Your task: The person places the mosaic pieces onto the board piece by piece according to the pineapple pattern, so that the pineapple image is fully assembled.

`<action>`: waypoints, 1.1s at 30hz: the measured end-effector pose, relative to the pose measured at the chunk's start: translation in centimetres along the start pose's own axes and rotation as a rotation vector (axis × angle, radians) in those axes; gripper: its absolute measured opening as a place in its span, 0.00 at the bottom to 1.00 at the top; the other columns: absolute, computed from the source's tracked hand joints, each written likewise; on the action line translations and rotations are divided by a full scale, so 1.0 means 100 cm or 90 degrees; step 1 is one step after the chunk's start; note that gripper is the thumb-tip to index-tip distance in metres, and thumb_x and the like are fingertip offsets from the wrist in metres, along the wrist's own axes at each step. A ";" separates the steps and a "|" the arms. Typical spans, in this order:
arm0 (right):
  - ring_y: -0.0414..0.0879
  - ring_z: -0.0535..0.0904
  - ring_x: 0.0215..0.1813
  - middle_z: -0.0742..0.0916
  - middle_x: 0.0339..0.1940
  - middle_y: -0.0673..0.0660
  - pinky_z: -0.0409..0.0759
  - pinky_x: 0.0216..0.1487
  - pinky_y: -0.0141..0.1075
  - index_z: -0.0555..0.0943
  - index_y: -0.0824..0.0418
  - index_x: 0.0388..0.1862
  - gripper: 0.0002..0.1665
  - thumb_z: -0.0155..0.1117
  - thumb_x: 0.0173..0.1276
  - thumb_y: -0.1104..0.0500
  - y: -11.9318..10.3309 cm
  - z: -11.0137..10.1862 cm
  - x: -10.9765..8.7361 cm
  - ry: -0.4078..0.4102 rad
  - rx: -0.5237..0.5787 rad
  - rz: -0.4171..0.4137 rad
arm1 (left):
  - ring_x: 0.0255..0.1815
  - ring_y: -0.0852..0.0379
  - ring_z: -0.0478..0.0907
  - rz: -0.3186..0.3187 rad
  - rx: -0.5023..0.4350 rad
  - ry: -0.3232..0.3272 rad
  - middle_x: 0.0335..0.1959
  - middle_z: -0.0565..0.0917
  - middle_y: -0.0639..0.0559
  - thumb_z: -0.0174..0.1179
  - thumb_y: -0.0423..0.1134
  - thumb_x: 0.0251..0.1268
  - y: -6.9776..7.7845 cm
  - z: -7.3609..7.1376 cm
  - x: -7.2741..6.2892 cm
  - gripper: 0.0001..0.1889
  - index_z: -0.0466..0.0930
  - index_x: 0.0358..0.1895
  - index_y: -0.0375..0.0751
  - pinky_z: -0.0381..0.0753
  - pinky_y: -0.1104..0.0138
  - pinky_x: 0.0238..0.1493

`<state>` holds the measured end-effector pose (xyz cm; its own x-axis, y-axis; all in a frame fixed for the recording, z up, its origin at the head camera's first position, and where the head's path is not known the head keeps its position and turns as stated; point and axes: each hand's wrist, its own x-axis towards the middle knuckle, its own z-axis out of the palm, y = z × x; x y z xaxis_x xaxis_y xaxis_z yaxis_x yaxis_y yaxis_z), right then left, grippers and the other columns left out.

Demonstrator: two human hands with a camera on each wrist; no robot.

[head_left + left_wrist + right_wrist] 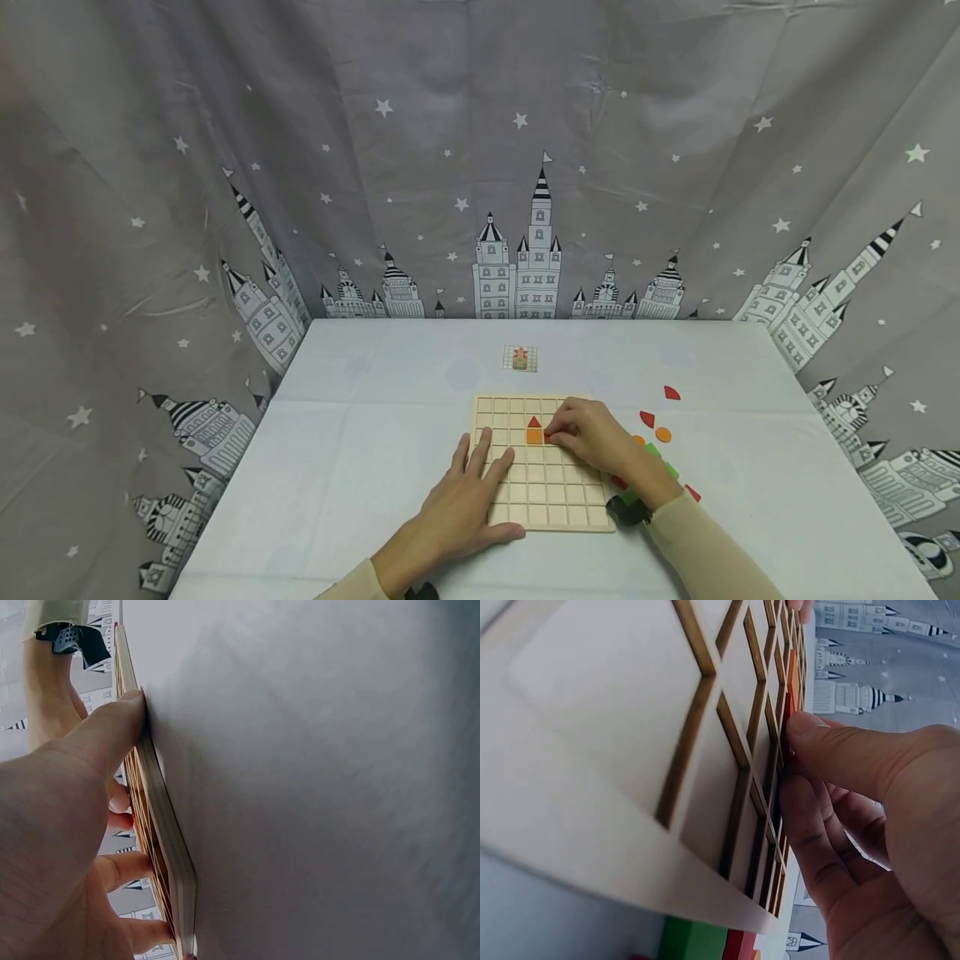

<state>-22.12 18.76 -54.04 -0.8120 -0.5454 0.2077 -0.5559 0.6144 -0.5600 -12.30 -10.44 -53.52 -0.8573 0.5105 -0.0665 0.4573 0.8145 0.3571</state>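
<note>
Two pieces lie on the gridded board [555, 494]: an orange square [535, 436] and, at 12 o'clock from it, a red triangle [534, 422]. A third, the red piece [787, 716], is pinched between the thumb and fingers of my right hand [596, 435] at the square's 3 o'clock; I cannot tell whether it is seated, as my fingers cover much of it. I judge the work to be near its beginning, since most cells in sight are unfilled and many shapes lie off the board. Those run from 2 to 4 o'clock: a far red quarter-round [672, 392], a nearer red shape [647, 419], an orange disc [663, 434], a green piece [653, 450] and others partly hidden by my right arm. A small card [521, 358] with a coloured figure lies past the far rim, at 12 o'clock.

My left hand [463, 508] lies at the board's 8 o'clock, fingers spread, thumb on the near rim, which should help steady it. The most room for moving is at 9 o'clock, where the white desk [360, 467] stretches to its edge. At 3 o'clock the loose pieces crowd the rim, so my right sleeve [693, 542] could nudge them.
</note>
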 end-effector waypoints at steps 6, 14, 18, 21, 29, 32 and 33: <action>0.43 0.90 0.50 0.94 0.48 0.47 0.91 0.56 0.39 0.99 0.54 0.51 0.07 0.83 0.77 0.63 0.000 -0.005 -0.004 0.012 -0.015 0.025 | 0.93 0.11 0.56 -0.001 0.001 0.000 0.96 0.55 0.24 0.75 0.77 0.68 0.000 0.000 0.000 0.60 0.66 0.94 0.45 0.86 0.31 0.76; 0.39 0.88 0.49 0.94 0.49 0.48 0.92 0.54 0.36 0.98 0.56 0.53 0.09 0.84 0.77 0.62 0.007 -0.016 -0.014 0.025 -0.014 0.085 | 0.93 0.11 0.55 -0.002 -0.007 0.001 0.96 0.55 0.24 0.76 0.77 0.67 -0.001 0.000 0.000 0.61 0.66 0.93 0.45 0.85 0.30 0.77; 0.39 0.86 0.48 0.93 0.50 0.48 0.91 0.54 0.34 0.97 0.56 0.56 0.11 0.84 0.77 0.61 0.013 -0.023 -0.020 0.034 -0.006 0.123 | 0.93 0.11 0.55 -0.002 -0.012 0.000 0.96 0.55 0.24 0.76 0.77 0.67 0.000 0.000 0.000 0.61 0.66 0.93 0.45 0.85 0.29 0.76; 0.39 0.87 0.50 0.92 0.50 0.47 0.91 0.55 0.34 0.97 0.55 0.57 0.12 0.84 0.77 0.60 0.019 -0.028 -0.027 0.043 -0.017 0.157 | 0.93 0.11 0.55 -0.003 -0.017 -0.001 0.96 0.54 0.24 0.76 0.77 0.67 0.000 0.001 0.000 0.60 0.67 0.93 0.45 0.85 0.28 0.76; 0.44 0.84 0.49 0.92 0.51 0.52 0.88 0.49 0.31 0.97 0.56 0.60 0.17 0.87 0.74 0.58 0.035 -0.045 -0.044 0.085 -0.053 0.207 | 0.93 0.11 0.55 0.000 -0.013 0.006 0.96 0.55 0.23 0.76 0.77 0.68 0.000 0.001 0.001 0.60 0.67 0.93 0.45 0.86 0.29 0.75; 0.46 0.82 0.50 0.91 0.53 0.55 0.86 0.49 0.31 0.96 0.56 0.63 0.20 0.88 0.74 0.56 0.042 -0.051 -0.051 0.093 -0.064 0.231 | 0.93 0.11 0.55 0.000 -0.011 0.007 0.96 0.55 0.23 0.76 0.76 0.67 0.000 0.001 0.000 0.60 0.67 0.93 0.45 0.86 0.29 0.75; 0.47 0.82 0.50 0.91 0.53 0.56 0.86 0.50 0.33 0.95 0.57 0.64 0.22 0.88 0.74 0.56 0.043 -0.053 -0.053 0.093 -0.068 0.239 | 0.93 0.11 0.56 0.000 -0.010 0.007 0.96 0.55 0.23 0.76 0.76 0.67 0.000 0.001 0.000 0.60 0.67 0.93 0.45 0.86 0.29 0.74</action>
<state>-21.17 27.32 -53.33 -0.9743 -0.1904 0.1200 -0.2250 0.8153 -0.5335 -12.28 -10.39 -53.58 -0.8603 0.5068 -0.0557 0.4531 0.8101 0.3719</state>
